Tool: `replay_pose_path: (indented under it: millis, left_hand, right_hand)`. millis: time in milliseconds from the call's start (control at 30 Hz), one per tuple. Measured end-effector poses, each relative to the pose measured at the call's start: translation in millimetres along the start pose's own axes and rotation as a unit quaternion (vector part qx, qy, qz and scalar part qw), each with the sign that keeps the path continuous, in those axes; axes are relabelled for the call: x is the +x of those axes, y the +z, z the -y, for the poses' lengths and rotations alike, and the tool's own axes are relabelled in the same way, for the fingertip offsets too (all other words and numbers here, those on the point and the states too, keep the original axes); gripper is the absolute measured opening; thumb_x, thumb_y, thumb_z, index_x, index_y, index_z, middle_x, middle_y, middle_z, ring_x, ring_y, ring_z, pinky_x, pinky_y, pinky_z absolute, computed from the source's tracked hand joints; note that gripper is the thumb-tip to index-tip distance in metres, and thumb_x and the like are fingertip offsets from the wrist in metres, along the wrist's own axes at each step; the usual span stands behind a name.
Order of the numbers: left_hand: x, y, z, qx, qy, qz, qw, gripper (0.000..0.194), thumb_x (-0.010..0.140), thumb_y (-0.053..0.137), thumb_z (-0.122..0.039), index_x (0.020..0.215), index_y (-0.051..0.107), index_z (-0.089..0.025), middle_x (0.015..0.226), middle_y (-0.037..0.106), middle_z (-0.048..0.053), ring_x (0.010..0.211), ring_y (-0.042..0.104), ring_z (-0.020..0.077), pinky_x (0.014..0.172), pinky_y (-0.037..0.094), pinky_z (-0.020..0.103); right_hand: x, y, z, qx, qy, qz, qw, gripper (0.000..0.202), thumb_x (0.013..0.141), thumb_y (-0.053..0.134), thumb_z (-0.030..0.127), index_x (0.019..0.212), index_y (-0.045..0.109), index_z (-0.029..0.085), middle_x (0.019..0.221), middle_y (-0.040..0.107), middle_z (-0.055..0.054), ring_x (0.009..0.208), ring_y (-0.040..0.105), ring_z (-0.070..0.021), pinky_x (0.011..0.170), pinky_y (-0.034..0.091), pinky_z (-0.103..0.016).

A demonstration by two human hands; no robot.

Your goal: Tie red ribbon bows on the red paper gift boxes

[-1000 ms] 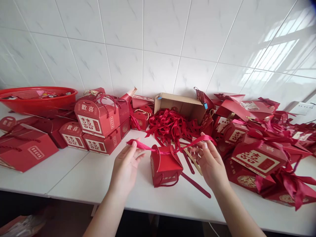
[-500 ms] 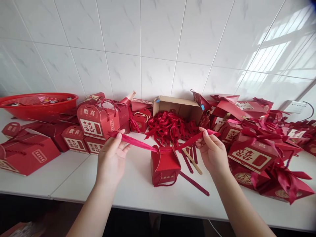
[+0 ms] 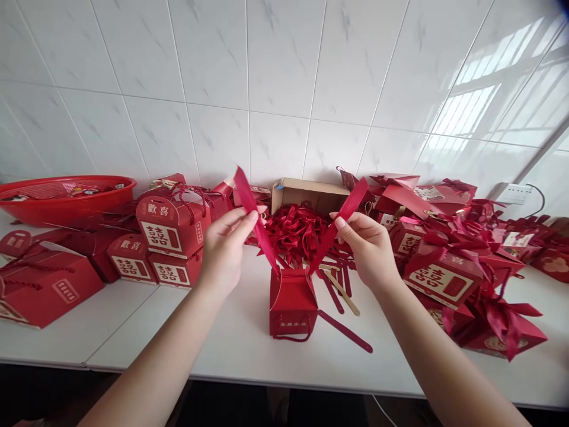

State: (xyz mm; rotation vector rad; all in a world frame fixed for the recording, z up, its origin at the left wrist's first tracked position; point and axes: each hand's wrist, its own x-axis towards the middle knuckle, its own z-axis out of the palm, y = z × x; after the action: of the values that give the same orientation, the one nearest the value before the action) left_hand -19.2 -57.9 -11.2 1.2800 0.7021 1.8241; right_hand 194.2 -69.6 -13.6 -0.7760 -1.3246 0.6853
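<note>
Now my left grip and right grip each pinch one end of the ribbon, seemingly threaded through the top of the box upright on the table, ends not yet tied!

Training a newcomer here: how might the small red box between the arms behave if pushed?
The small red box looks like folded card, so it would probably dent under hard pressure. Its boxy shape on the table suggests sliding rather than rolling. It may be light, but its inside is hidden.
</note>
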Motion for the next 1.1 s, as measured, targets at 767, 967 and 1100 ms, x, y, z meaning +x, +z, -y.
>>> replay_pose_path:
  millis: [767,967,1100]
  left_hand:
    - [0,30.0,-6,0.146,0.05,0.189,0.97,0.027,0.085,0.063,-0.041,0.074,0.073,-0.019,0.061,0.065,0.001,0.063,0.061,0.0154,0.063,0.047,0.027]
    - [-3,30.8,-4,0.199,0.029,0.266,0.943,0.016,0.08,0.067,-0.031,0.072,0.073,-0.02,0.066,0.068,0.001,0.065,0.062,0.017,0.057,0.044,0.025]
    - [1,25.3,0,0.14,-0.061,0.275,0.949,0.014,0.077,0.065,-0.024,0.09,0.071,-0.02,0.073,0.068,0.002,0.069,0.064,0.0181,0.065,0.049,0.029]
  right_hand:
    - [8,7,21,-0.002,0.012,0.172,0.985,0.024,0.085,0.064,0.041,0.094,0.065,0.018,0.066,0.057,0.003,0.052,0.051,-0.0078,0.05,0.044,-0.021]
    - [-1,14,21,-0.071,-0.063,0.239,0.966,0.026,0.091,0.057,0.04,0.104,0.068,0.02,0.085,0.065,-0.003,0.077,0.058,-0.0148,0.072,0.05,-0.029]
    - [2,9,15,-0.113,-0.103,0.249,0.956,0.028,0.097,0.047,0.035,0.103,0.071,0.022,0.078,0.061,-0.002,0.071,0.056,-0.0134,0.066,0.048,-0.027]
